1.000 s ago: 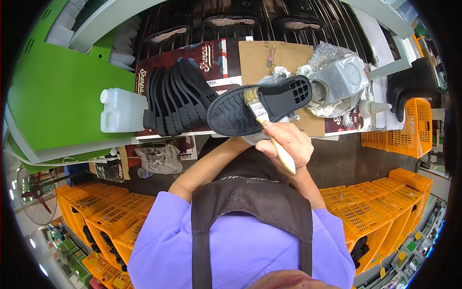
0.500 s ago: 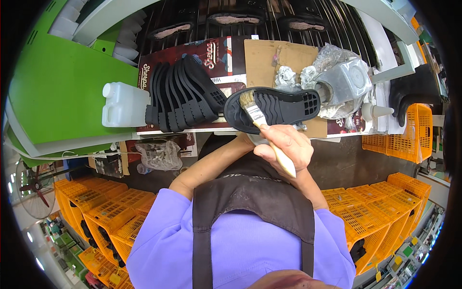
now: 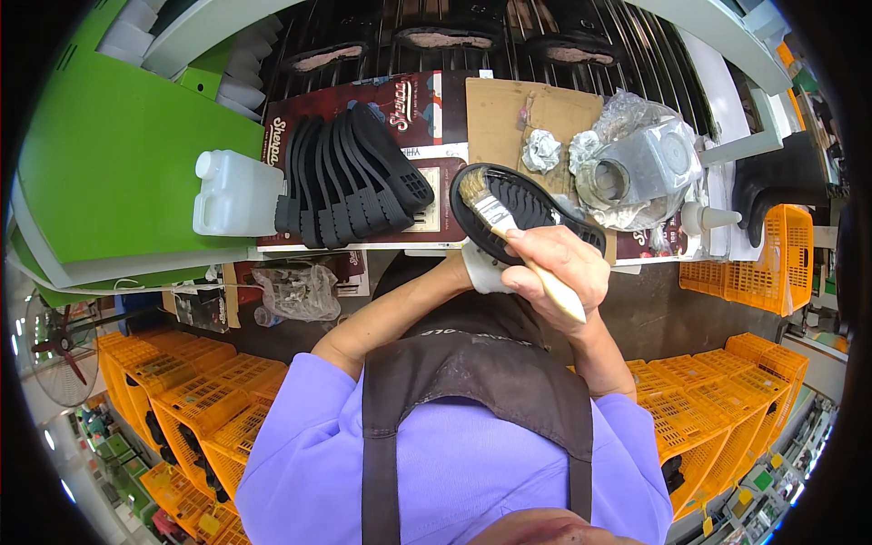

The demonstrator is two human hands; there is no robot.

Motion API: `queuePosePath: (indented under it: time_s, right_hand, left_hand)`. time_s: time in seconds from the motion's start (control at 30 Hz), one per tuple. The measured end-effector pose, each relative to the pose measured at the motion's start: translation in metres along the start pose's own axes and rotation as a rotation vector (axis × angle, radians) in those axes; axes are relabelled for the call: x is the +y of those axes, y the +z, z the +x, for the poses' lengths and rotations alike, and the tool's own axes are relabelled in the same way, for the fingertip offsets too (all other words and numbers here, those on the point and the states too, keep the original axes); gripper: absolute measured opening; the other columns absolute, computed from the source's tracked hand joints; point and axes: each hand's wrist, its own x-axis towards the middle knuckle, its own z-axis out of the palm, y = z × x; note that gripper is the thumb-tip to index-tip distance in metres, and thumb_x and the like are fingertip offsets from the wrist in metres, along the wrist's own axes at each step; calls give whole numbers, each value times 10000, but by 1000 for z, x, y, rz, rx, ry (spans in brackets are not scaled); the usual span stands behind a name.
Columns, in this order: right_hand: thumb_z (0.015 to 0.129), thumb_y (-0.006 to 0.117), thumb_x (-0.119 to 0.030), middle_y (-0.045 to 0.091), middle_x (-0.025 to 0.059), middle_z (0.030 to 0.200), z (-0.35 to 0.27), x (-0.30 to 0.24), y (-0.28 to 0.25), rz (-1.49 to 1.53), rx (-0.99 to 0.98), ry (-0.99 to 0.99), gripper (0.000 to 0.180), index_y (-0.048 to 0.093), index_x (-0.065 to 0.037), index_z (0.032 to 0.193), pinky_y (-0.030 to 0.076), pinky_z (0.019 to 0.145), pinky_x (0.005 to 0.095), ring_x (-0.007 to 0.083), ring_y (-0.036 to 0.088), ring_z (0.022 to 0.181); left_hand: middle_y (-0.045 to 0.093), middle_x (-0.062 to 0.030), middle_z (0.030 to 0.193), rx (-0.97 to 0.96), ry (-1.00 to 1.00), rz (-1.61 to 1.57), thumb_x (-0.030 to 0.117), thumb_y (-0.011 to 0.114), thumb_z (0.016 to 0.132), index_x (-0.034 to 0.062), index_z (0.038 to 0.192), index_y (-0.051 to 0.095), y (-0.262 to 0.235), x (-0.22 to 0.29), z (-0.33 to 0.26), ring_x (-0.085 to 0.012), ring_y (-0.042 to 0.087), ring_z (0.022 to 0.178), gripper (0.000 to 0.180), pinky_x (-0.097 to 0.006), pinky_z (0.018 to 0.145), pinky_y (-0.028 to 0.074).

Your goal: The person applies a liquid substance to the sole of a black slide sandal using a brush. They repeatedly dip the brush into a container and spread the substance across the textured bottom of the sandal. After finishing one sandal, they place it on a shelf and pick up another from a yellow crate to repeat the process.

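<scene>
A black shoe sole [image 3: 530, 207] is held in the air by the front edge of the bench [image 3: 413, 244], right of that edge's middle, slanting with its wider end to the left. The left hand [image 3: 488, 271], with a white covering on it, is beneath the sole; its fingers are hidden, so I cannot tell how they close. The right hand's fingers grip the pale handle of a flat paintbrush [image 3: 497, 217], its bristles against the sole's wide end.

Near the bench's front left corner sits a translucent white jug [image 3: 241, 195], just beside a row of black soles [image 3: 341, 182] leaning together on dark red printed cardboard [image 3: 341, 98]. Farther right, a brown cardboard sheet [image 3: 495, 113] carries crumpled white wads [image 3: 541, 150]. Beyond the sole's narrow end, toward the right edge, a clear container [image 3: 656, 159] lies tipped in plastic wrapping, its open mouth toward the left. A squeeze bottle [image 3: 713, 218] with a pointed nozzle lies near the front right corner. Along the back edge, black footwear [image 3: 450, 38] rests on metal rollers [image 3: 504, 62]. An orange crate [image 3: 758, 263] is off the bench's right end.
</scene>
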Motion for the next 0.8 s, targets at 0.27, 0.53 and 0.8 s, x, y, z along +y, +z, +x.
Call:
queuePosePath:
  time_s: [0.27,0.53,0.8]
  right_hand:
    - [787,752,-245,659,131,742,6,12,-19,-29,-62,17,335,668,26,965,502,585,295,225,640,648]
    - [764,756,-114,670,122,779,6,35,-39,-41,-8,88,262,673,20,973,504,587,282,210,645,664]
    - [769,745,-57,675,136,838,0,54,-43,-24,66,185,243,672,26,986,496,621,271,197,639,702]
  left_hand:
    - [601,-65,1015,-320,-150,241,175,683,814,86,1055,595,-6,43,19,-172,567,966,272,-328,848,463]
    - [578,-87,1171,-593,-366,192,188,661,858,52,1233,537,-21,57,17,-179,540,1089,418,-319,954,435]
    - [570,-111,1189,-381,-481,-145,243,645,868,1,1297,464,-28,54,7,-191,531,1105,525,-326,973,416]
